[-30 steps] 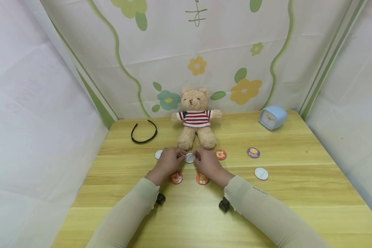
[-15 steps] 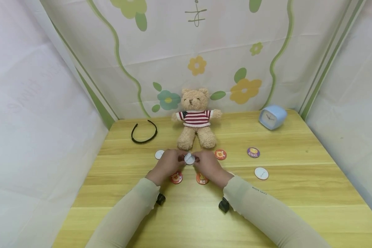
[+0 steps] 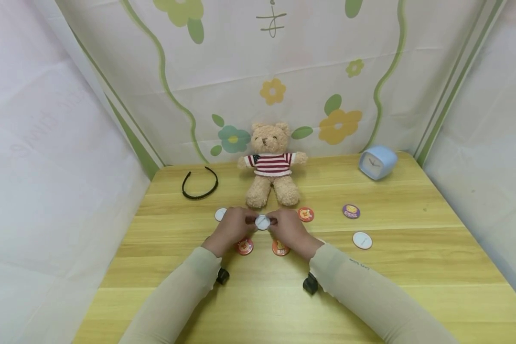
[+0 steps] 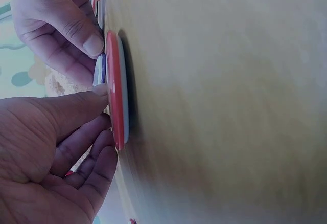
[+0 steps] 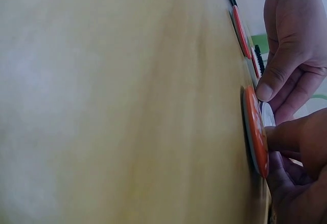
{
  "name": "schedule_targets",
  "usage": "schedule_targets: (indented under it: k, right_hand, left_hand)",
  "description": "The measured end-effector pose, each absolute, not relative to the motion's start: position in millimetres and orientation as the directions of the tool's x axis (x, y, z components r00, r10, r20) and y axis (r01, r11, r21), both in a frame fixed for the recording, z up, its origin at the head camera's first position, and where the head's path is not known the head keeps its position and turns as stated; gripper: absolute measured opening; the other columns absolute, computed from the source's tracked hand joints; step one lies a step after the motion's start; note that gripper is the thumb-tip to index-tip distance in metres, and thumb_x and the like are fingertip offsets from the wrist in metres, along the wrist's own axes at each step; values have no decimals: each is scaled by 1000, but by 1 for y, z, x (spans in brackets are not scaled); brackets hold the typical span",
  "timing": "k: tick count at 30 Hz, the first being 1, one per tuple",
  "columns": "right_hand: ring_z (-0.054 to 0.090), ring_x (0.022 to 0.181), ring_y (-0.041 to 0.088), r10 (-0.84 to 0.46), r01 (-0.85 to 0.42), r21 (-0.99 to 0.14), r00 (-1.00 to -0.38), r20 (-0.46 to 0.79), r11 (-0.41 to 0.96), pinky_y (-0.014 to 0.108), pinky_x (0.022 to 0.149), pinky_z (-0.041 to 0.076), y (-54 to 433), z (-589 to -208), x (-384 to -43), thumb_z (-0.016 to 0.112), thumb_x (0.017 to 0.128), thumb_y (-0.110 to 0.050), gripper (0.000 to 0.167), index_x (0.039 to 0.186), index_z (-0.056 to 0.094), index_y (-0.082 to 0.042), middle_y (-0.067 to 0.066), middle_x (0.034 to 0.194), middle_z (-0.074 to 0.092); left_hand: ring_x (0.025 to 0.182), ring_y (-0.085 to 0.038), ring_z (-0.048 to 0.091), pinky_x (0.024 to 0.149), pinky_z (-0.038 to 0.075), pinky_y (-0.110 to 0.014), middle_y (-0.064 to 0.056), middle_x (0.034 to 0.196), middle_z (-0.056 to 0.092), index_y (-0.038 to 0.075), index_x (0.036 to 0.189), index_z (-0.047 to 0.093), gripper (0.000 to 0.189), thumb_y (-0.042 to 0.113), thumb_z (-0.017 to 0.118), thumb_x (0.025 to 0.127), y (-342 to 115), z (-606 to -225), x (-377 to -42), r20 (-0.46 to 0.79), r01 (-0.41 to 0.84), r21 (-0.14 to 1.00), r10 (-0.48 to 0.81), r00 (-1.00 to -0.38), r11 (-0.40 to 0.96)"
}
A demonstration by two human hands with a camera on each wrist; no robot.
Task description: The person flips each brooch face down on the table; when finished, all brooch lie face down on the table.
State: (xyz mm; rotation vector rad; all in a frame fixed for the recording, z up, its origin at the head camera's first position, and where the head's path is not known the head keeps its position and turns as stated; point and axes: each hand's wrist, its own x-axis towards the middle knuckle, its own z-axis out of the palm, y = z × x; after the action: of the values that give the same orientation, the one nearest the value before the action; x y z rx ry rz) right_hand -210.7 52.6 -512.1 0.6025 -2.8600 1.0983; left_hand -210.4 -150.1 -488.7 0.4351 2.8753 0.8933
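A round badge, white face up with faint lettering, is pinched between both hands in front of the teddy bear. My left hand has thumb and fingers at its left edge. On the opposite edge, my right hand holds it the same way. The wrist views show the badge edge-on, a pale sliver between the thumbs, partly hidden by a nearer badge. A red badge lies close to the left hand, and an orange badge is beside the right wrist.
Around the hands lie a white-faced badge, a red badge, a purple badge and another white-faced one. A black headband is at the back left. The blue clock stands at the back right of the wooden table.
The badge between the hands has gone from tilted to flatter, its white face now fully visible, and has come slightly nearer. Both hands have barely shifted; the other things have stayed put.
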Motion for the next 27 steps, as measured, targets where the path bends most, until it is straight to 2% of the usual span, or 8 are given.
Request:
schedule_targets:
  k: [7,14,19,22,27]
  right_hand:
    - [76,95,20,-351,-369,-631,-923,160,682,38,85,64,53,-514,-211,84,92,-3,27,119,84,-6,8,106,83]
    - [74,94,19,-347,-357,-644,-926,149,677,37,85,63,53,-514,-209,81,91,-1,28,119,83,-4,8,106,82]
    - [69,89,15,-360,-336,-680,-926,112,652,35,82,60,57,-510,-205,77,93,-1,33,126,80,-2,5,100,79]
    - [71,93,16,-361,-309,-711,-929,83,632,36,86,61,65,-507,-201,76,94,-4,38,132,76,-1,6,103,77]
    - [77,107,23,-342,-264,-761,-938,59,593,40,94,65,94,-502,-193,76,98,-6,39,136,72,1,14,118,79]
  left_hand:
    - [108,-27,78,95,63,-46,-6,114,84,9,121,84,28,9,87,93,-152,-489,-210,-18,228,565,288,-957,793]
    - [108,-27,78,94,64,-46,-6,115,84,11,124,83,29,11,85,95,-152,-489,-208,-37,219,560,288,-957,799]
    - [115,-31,77,99,63,-48,-11,124,81,7,130,80,32,16,82,99,-149,-482,-200,-32,209,548,270,-962,810]
    - [118,-30,76,101,63,-48,-11,132,79,6,136,76,37,19,79,102,-144,-477,-194,-39,166,578,230,-972,799]
    - [123,-28,74,102,62,-46,-8,137,77,9,140,75,40,23,79,103,-129,-473,-187,-34,157,617,225,-974,771]
